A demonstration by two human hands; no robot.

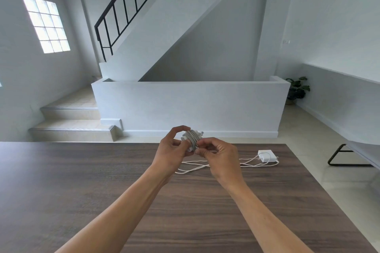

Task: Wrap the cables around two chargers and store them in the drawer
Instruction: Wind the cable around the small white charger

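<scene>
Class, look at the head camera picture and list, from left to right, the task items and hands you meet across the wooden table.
left hand → wrapped charger → right hand → loose white cable → unwrapped charger

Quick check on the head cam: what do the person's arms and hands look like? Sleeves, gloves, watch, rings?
Both forearms are bare for as far as the frame shows them, with no sleeve edge in view. The left hand and right hand wear no gloves. No watch, strap or bracelet shows at either wrist, and no ring is visible on the fingers that can be seen. No markings or tags show.
</scene>
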